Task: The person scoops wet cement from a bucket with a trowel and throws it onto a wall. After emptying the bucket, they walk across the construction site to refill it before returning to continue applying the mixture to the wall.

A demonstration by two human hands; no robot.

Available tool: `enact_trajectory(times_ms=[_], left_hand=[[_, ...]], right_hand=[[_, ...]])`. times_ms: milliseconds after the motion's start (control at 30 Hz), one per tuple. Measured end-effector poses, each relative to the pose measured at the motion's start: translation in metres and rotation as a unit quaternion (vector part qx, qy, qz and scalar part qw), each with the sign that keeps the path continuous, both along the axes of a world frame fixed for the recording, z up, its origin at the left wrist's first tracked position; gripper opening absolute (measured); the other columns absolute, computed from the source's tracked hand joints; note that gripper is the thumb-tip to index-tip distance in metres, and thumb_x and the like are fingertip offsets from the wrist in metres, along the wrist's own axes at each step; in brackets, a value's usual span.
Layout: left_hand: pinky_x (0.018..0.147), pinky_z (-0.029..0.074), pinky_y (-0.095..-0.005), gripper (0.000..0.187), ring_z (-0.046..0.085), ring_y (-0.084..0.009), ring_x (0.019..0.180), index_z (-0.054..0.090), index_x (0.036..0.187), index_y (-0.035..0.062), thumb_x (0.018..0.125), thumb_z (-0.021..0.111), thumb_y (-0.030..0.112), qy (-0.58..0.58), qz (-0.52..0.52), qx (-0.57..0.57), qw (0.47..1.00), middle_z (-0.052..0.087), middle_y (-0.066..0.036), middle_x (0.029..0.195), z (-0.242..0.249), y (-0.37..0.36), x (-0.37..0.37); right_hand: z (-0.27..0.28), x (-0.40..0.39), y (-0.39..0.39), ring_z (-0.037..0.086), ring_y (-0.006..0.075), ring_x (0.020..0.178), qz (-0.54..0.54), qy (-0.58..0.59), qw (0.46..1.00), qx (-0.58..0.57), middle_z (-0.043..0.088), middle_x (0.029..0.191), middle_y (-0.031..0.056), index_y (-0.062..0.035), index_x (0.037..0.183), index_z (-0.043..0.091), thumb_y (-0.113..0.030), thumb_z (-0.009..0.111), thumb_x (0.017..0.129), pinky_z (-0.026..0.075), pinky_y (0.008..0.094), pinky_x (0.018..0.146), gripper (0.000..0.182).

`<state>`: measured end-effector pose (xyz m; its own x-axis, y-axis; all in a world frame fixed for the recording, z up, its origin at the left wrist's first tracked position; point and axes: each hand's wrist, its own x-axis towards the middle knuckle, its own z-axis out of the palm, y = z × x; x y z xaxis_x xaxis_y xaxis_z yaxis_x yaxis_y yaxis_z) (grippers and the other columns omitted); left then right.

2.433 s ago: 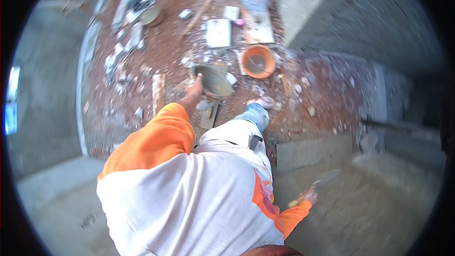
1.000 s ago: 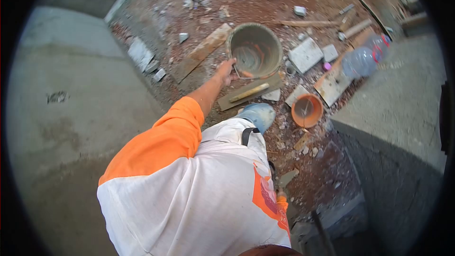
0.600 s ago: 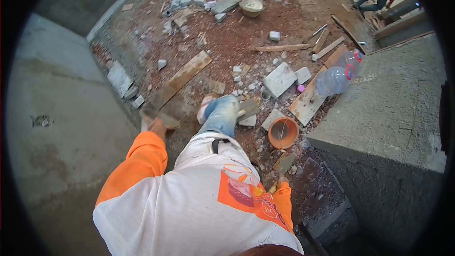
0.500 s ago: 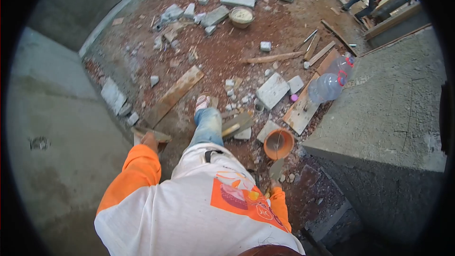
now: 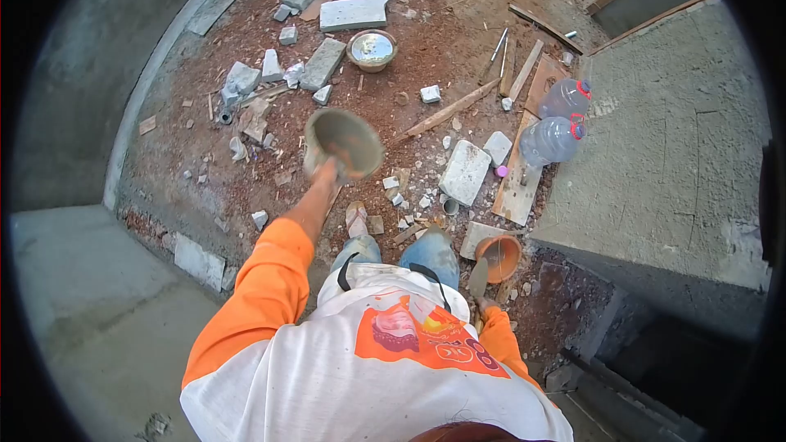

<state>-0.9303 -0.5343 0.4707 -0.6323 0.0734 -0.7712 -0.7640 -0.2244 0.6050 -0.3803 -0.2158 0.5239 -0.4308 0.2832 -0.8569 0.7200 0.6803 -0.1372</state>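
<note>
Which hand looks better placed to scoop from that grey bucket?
Probably the right hand: it holds the trowel, blade free, low by the hip. The left hand is busy holding up the bucket.

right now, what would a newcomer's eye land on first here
The grey bucket held out in the left hand over the rubble-strewn red dirt, mid-frame. Lower right, the right hand grips a trowel beside an orange bowl. Two plastic bottles lie by the concrete wall at right.

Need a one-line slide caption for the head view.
Left hand carries a mortar-caked bucket over rubble-strewn ground; right hand holds a trowel.
</note>
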Motion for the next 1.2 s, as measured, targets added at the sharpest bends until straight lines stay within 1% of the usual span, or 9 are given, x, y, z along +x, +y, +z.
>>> enact_trajectory(times_ms=[300,367,433,467,600,933,1033,1067,1200], left_hand=[[0.075,0.045,-0.0361,0.034,0.055,-0.0185,0.087,0.053,0.108,0.0103,0.082,0.061,0.031,0.11,-0.164,0.032,0.98,0.057,-0.003,0.099,0.135,0.161,-0.13],[0.086,0.043,-0.0374,0.051,0.052,-0.0253,0.104,0.05,0.12,0.0081,0.08,0.061,0.038,0.181,-0.393,-0.128,0.893,0.054,-0.008,0.116,0.091,0.151,-0.133],[0.089,0.042,-0.0355,0.07,0.052,-0.0263,0.105,0.046,0.123,-0.0007,0.075,0.063,0.048,0.197,-0.592,-0.226,0.748,0.056,-0.017,0.114,0.071,0.124,-0.121],[0.091,0.041,-0.0398,0.076,0.05,-0.0293,0.109,0.046,0.123,-0.0017,0.074,0.06,0.054,0.151,-0.656,-0.32,0.667,0.053,-0.02,0.118,0.01,0.095,-0.107],[0.091,0.041,-0.039,0.067,0.052,-0.0271,0.109,0.056,0.115,0.0049,0.075,0.054,0.059,-0.291,-0.51,-0.059,0.808,0.055,-0.014,0.118,0.073,0.027,-0.066],[0.086,0.044,-0.0402,0.055,0.058,-0.0275,0.1,0.06,0.11,0.0081,0.078,0.053,0.052,-0.091,-0.905,-0.362,0.205,0.061,-0.014,0.108,0.104,-0.048,-0.205],[0.082,0.046,-0.0382,0.058,0.056,-0.0317,0.103,0.06,0.104,0.0003,0.076,0.054,0.05,0.0,-0.759,-0.408,0.507,0.06,-0.018,0.107,0.046,0.027,-0.333],[0.089,0.042,-0.0404,0.041,0.054,-0.0355,0.104,0.062,0.102,0.0066,0.08,0.05,0.039,0.107,-0.846,-0.4,0.335,0.058,-0.022,0.106,-0.086,0.0,-0.372],[0.089,0.042,-0.0378,0.048,0.056,-0.0302,0.103,0.059,0.107,0.0045,0.08,0.052,0.044,0.138,-0.69,-0.478,0.526,0.058,-0.015,0.112,-0.103,0.217,-0.549]], right_hand=[[0.019,-0.151,-0.006,0.049,0.0366,0.11,-0.339,-0.024,0.938,-0.074,0.051,0.117,0.0249,-0.0037,0.114,0.052,-0.047,0.04,0.079,0.037,0.0416,0.093,0.057],[-0.055,-0.131,0.009,0.056,0.0354,0.098,-0.088,-0.009,0.995,-0.038,0.059,0.102,0.0222,-0.005,0.111,0.053,-0.044,0.036,0.083,0.042,0.0415,0.086,0.051],[-0.103,-0.13,0.022,0.06,0.0317,0.078,-0.149,-0.078,0.985,-0.024,0.061,0.083,0.0167,-0.0042,0.103,0.055,-0.038,0.034,0.086,0.047,0.0408,0.073,0.043],[-0.099,-0.143,0.031,0.06,0.0319,0.078,-0.189,-0.071,0.979,-0.015,0.061,0.084,0.0172,-0.0034,0.103,0.055,-0.038,0.035,0.085,0.047,0.0411,0.073,0.043],[-0.087,-0.194,0.066,0.059,0.033,0.08,-0.271,-0.055,0.961,0.004,0.061,0.086,0.0194,-0.0002,0.1,0.056,-0.038,0.039,0.083,0.047,0.0419,0.073,0.045],[-0.088,-0.3,0.193,0.057,0.0366,0.087,-0.428,0.071,0.901,0.023,0.059,0.094,0.0261,0.0065,0.097,0.057,-0.04,0.047,0.079,0.045,0.044,0.076,0.051],[-0.055,-0.345,0.172,0.049,0.019,0.046,-0.64,0.108,0.76,0.003,0.05,0.06,0.0062,-0.0034,0.089,0.051,-0.025,0.057,0.079,0.041,0.0321,0.041,0.024],[-0.009,-0.392,0.159,0.049,0.0188,0.046,-0.697,0.094,0.711,-0.019,0.05,0.059,0.0061,-0.0031,0.092,0.05,-0.025,0.057,0.08,0.041,0.0321,0.041,0.026],[0.022,-0.457,0.075,0.048,0.018,0.046,-0.793,0.037,0.607,0.042,0.05,0.059,0.0054,-0.0027,0.104,0.05,-0.023,0.058,0.079,0.041,0.0313,0.04,0.033]])
